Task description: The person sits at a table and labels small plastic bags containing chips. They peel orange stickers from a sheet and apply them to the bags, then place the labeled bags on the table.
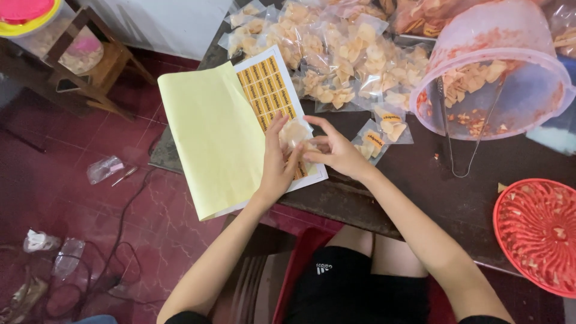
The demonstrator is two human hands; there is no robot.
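Two bare forearms, no sleeves to the near frame edge, left hand (277, 165) and right hand (336, 153) without rings, watch or gloves, black shorts (354, 288) with a small white logo, bare knees beneath the bench edge

Glossy clear plastic bags (336, 60); matt yellow paper sheet (210, 132); dark wood table (420, 180).
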